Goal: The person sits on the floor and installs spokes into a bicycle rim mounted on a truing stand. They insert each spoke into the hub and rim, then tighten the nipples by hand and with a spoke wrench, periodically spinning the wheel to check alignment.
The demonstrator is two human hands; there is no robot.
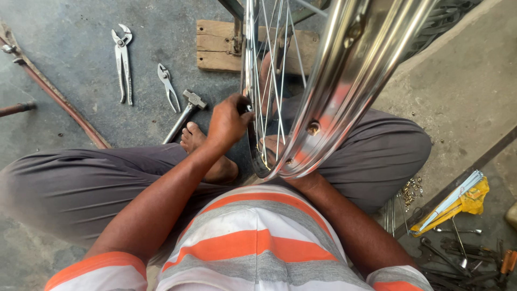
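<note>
Gripping wheel rim (pixel 344 91), left hand (pixel 229 121).

orange-striped shirt (pixel 253 242), grey trousers (pixel 81 183)

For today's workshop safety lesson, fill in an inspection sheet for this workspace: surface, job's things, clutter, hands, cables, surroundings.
Surface: grey concrete floor, stained; the person sits on it.
Job's things: shiny wheel rim with spokes, held upright between the legs.
Clutter: two pliers and a hammer on the floor; small nuts and a yellow packet to the right; more tools at lower right.
Hands: left hand touches the rim at the spokes; right hand is mostly hidden behind the rim.
Cables: nothing seen.
Surroundings: wooden block under the stand; rusty rod at left.
</note>
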